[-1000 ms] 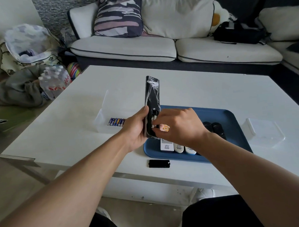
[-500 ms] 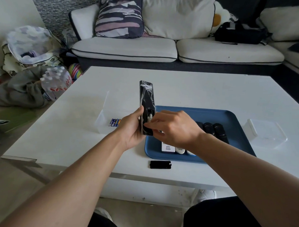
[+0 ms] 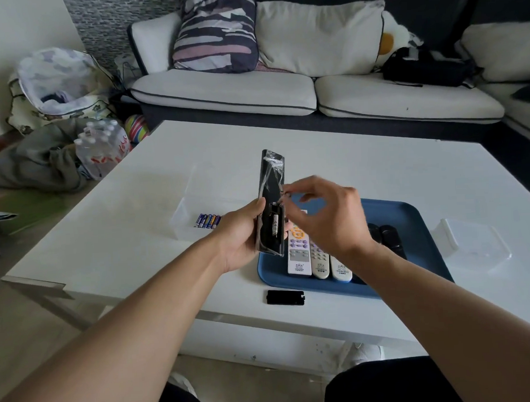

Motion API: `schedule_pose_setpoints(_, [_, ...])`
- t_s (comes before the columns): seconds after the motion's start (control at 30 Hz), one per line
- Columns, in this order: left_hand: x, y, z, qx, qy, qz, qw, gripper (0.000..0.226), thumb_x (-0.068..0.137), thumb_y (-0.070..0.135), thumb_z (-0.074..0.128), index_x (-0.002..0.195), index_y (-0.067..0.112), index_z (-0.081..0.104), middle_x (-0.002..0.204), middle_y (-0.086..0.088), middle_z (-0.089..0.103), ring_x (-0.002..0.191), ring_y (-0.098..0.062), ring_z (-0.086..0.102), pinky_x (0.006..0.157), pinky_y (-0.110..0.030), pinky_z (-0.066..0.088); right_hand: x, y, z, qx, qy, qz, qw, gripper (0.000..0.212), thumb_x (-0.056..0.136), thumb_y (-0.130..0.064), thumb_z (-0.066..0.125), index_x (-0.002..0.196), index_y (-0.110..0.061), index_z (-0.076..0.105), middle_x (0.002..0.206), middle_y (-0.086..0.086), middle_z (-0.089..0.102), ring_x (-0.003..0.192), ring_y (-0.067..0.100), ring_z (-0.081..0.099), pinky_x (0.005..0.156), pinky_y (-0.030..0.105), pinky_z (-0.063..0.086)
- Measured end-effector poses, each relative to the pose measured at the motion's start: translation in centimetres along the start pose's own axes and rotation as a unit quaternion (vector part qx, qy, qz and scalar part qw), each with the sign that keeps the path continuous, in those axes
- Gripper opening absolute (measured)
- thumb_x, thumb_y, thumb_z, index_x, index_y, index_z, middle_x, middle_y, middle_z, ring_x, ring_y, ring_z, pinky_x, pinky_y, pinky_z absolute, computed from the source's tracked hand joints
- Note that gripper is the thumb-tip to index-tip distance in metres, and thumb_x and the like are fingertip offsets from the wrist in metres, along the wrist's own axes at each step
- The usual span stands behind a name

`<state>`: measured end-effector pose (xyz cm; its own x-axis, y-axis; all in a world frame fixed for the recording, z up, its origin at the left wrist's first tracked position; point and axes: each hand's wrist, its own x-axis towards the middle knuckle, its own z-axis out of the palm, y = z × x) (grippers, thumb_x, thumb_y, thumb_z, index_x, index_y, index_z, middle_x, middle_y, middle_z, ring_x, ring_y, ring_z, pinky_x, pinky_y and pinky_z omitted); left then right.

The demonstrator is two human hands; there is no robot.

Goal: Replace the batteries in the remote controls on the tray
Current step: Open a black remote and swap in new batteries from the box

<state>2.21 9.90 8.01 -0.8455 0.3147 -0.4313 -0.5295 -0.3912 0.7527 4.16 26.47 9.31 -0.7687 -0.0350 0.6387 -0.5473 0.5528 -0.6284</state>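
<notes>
My left hand (image 3: 241, 241) grips a black remote (image 3: 271, 200) wrapped in clear film and holds it upright over the left end of the blue tray (image 3: 410, 215). The remote's back faces me and its battery bay is open, with one battery (image 3: 275, 227) showing inside. Just above the bay, my right hand (image 3: 325, 216) pinches a small blurred object at its fingertips that looks like a battery (image 3: 283, 195). Three white remotes (image 3: 299, 254) and some black remotes (image 3: 386, 235) lie on the tray. The black battery cover (image 3: 285, 297) lies on the table in front of the tray.
A clear box with several batteries (image 3: 208, 220) stands left of the tray on the white table (image 3: 137, 236). Another clear plastic container (image 3: 472, 246) sits to the tray's right. A sofa (image 3: 283, 87) runs behind the table, with bags and bottled water (image 3: 100, 147) on the floor at left.
My right hand has risen from the open battery bay with the small object pinched in its fingers. The white remotes under it have come into view. My left hand still holds the remote upright.
</notes>
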Motion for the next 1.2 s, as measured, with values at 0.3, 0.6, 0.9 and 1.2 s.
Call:
schedule_pose_setpoints(0.3, [0.6, -0.3, 0.3, 0.019, 0.011, 0.042, 0.999, 0.039, 0.108, 0.03, 0.038, 0.132, 0.008, 0.06, 0.135, -0.017, 0.062, 0.116, -0.032, 0.064, 0.104, -0.042, 0.046, 0.9, 0.0, -0.8, 0.396, -0.001, 0.513, 0.761, 0.013, 0.097, 0.001, 0.05, 0.099, 0.003, 0.062, 0.074, 0.014, 0.061, 0.062, 0.023, 0.064, 0.067, 0.03, 0.06])
schedule_pose_setpoints(0.6, [0.8, -0.5, 0.9, -0.023, 0.008, 0.018, 1.0, 0.045, 0.106, 0.033, 0.044, 0.135, 0.002, 0.057, 0.121, -0.019, 0.068, 0.107, -0.033, 0.067, 0.106, -0.051, 0.048, 0.1, -0.5, 0.0, -0.017, -0.151, 0.255, 0.955, 0.03, 0.093, -0.018, 0.048, 0.094, -0.03, 0.075, 0.065, -0.019, 0.066, 0.05, 0.001, 0.053, 0.054, 0.022, 0.042])
schedule_pose_setpoints(0.9, [1.0, -0.4, 0.5, -0.049, 0.016, 0.013, 0.999, 0.047, 0.107, 0.033, 0.042, 0.135, -0.001, 0.056, 0.134, -0.024, 0.061, 0.127, -0.035, 0.058, 0.099, -0.049, 0.053, -0.1, 0.1, 0.4, -0.168, -0.187, 0.13, 0.959, 0.017, 0.096, -0.04, 0.06, 0.106, -0.043, 0.074, 0.093, -0.016, 0.061, 0.086, 0.01, 0.056, 0.07, 0.031, 0.045])
schedule_pose_setpoints(1.2, [1.0, -1.5, 0.5, 0.035, -0.01, 0.033, 0.999, 0.038, 0.107, 0.029, 0.042, 0.125, 0.002, 0.062, 0.109, -0.018, 0.068, 0.093, -0.027, 0.066, 0.105, -0.05, 0.046, 0.7, 1.2, 0.5, -0.111, -0.268, 0.195, 0.937, 0.013, 0.093, -0.041, 0.063, 0.087, -0.03, 0.068, 0.083, -0.011, 0.069, 0.073, 0.011, 0.06, 0.072, 0.036, 0.053])
